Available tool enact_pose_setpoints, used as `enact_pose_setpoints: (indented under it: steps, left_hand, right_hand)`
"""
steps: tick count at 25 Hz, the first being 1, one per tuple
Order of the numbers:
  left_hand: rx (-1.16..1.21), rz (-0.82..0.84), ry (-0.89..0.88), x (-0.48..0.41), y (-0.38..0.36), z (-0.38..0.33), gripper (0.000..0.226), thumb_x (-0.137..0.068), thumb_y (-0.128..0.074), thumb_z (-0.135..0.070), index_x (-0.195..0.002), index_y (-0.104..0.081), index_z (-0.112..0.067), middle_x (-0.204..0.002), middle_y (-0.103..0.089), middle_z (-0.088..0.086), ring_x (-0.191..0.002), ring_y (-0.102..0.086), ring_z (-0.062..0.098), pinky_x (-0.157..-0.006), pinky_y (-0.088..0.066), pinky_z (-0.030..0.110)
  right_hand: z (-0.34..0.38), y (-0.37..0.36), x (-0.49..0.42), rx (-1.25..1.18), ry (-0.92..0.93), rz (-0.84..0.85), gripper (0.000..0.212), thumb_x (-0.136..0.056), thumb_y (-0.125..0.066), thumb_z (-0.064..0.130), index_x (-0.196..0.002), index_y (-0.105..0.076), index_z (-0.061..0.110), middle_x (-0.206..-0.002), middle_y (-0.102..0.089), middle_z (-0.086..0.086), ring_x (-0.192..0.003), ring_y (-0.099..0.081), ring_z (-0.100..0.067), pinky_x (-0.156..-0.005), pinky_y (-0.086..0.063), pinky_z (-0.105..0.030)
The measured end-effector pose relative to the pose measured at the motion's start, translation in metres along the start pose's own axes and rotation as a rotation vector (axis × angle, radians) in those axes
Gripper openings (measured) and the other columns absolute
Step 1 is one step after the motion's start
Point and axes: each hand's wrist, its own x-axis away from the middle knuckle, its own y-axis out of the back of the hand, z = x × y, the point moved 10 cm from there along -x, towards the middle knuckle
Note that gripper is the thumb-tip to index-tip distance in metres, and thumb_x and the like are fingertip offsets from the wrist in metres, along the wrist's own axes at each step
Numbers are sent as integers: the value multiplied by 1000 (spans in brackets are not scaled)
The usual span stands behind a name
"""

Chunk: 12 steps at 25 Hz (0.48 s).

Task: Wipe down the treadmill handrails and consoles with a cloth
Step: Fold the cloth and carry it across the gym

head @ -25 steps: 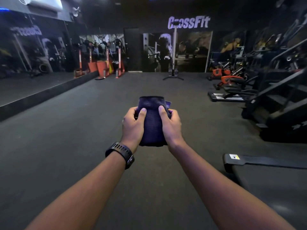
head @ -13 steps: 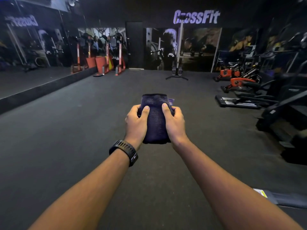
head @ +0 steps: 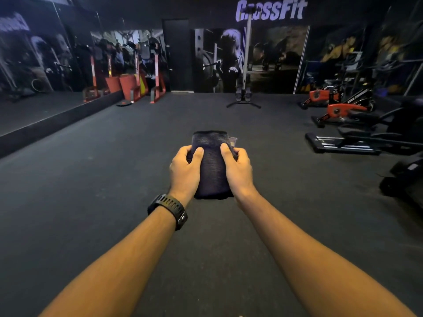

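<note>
Our left hand (head: 185, 170) and right hand (head: 238, 169) grip the folded dark cloth (head: 212, 165) from either side, thumbs pressed on top, arms stretched out over the dark gym floor (head: 91, 179). A black watch (head: 170, 210) wraps our left wrist. Red exercise bikes (head: 338, 108) stand far right, beneath a CrossFit sign (head: 271, 9).

small tag (head: 233, 141) mostly behind cloth (head: 212, 165)

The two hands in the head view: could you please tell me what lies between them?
The folded dark cloth lies between the left hand and the right hand, each gripping one side, as the head view shows.
</note>
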Motion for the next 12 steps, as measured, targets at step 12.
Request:
enact_pose_setpoints:
  steps: [12]
  left_hand:
    - [-97,-8,137,-341,-150,145,29,-100,-50,-41,-118,-61,-21,-108,-65,-4,-99,-63,13,-83,-58,39]
  right_hand:
    - [-100,-113,-380,76,-116,106,41,-94,-50,62,-112,-55,25,-105,-62,8,-100,-63,-13,-90,-56,-46]
